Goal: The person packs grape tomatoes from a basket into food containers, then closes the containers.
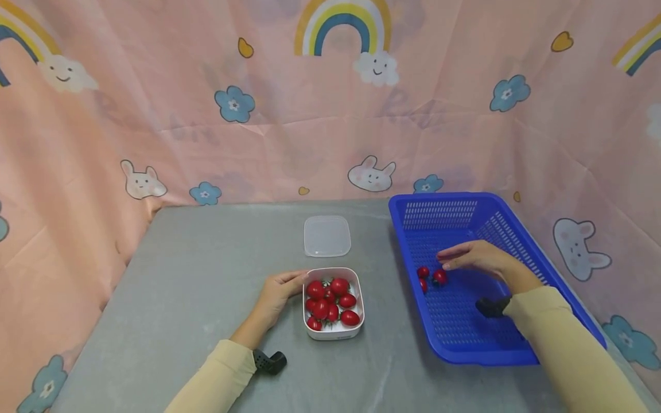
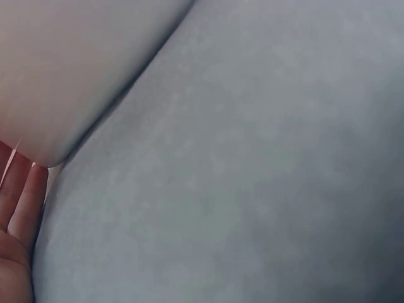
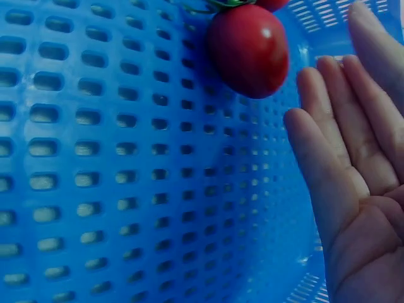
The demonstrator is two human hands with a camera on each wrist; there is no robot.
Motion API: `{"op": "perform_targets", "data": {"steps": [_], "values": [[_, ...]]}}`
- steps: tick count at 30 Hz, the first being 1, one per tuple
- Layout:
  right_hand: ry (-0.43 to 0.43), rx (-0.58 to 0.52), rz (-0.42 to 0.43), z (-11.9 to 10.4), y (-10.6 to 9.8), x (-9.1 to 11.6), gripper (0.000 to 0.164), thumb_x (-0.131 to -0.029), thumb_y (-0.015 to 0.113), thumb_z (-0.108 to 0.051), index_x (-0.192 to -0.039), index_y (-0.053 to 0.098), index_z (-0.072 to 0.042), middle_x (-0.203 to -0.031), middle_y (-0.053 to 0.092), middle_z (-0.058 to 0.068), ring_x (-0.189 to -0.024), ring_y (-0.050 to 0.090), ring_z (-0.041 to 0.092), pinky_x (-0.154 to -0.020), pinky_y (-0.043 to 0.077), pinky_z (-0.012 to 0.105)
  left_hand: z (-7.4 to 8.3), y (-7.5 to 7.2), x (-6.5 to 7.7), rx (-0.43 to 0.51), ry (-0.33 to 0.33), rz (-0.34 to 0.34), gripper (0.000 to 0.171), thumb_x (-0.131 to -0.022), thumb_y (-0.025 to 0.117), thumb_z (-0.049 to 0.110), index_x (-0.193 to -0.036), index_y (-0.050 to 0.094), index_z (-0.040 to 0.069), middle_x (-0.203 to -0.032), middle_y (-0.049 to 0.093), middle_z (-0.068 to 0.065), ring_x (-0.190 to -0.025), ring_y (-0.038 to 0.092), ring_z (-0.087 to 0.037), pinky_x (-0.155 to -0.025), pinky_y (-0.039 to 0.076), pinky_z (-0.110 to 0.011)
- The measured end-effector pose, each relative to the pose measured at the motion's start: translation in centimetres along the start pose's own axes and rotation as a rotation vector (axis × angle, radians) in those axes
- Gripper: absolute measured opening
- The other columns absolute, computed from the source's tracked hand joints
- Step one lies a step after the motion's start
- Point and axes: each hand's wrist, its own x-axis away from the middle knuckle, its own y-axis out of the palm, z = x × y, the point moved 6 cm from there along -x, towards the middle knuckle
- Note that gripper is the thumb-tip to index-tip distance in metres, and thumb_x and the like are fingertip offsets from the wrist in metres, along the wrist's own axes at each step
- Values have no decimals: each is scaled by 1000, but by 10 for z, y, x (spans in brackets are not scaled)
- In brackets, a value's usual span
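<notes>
A white square container (image 1: 334, 333) filled with several cherry tomatoes (image 1: 321, 310) stands mid-table. My left hand (image 1: 276, 295) touches its left side with fingers nearly straight; in the left wrist view those fingers (image 2: 25, 202) lie along the pale container wall (image 2: 69, 76). Over the blue plastic basket (image 1: 431, 338), my right hand (image 1: 482, 261) hovers with fingers extended and nothing held. Just below its fingertips, a tomato (image 1: 439, 277) lies by two others (image 1: 423, 272) at the basket's left side. The right wrist view shows a red tomato (image 3: 249, 53) apart from the straight fingers.
A clear square lid (image 1: 327, 236) lies flat behind the white container. The basket's raised rim (image 1: 413, 287) stands between the container and the right hand. A pink patterned curtain (image 1: 289, 143) hangs along the back and sides of the grey tabletop (image 1: 206, 275).
</notes>
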Motion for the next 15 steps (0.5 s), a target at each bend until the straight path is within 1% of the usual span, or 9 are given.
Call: {"op": "perform_targets", "data": {"steps": [5,10,13,15], "values": [[11,8,-16,1,2,-4,58,-90,73,-31,-136,58,1,-135,62,18,-136,48,43,-112,29,67,1,0,-1,13,2,-6,32,-93,65,9,-117,67,-12,-106,76,-4,-90,69,-2,-84,56,-20],[2,81,-11,1,7,-6,56,-88,75,-31,-132,62,0,-133,64,17,-136,45,45,-110,32,68,1,-1,-1,11,11,-5,32,-93,65,9,-117,66,-13,-106,76,-4,-90,69,-1,-84,55,-20],[-4,127,-7,-1,10,-6,55,-87,76,-31,-130,64,0,-134,62,20,-137,42,48,-108,33,69,1,0,-1,16,9,-8,32,-93,66,9,-117,67,-12,-107,76,-6,-90,69,-2,-84,56,-20],[7,148,-1,-1,11,-6,55,-86,77,-33,-129,65,-1,-136,60,23,-137,41,49,-107,32,70,1,0,-1,15,4,-14,32,-93,66,9,-117,66,-12,-109,76,-7,-90,69,-2,-85,56,-21]]}}
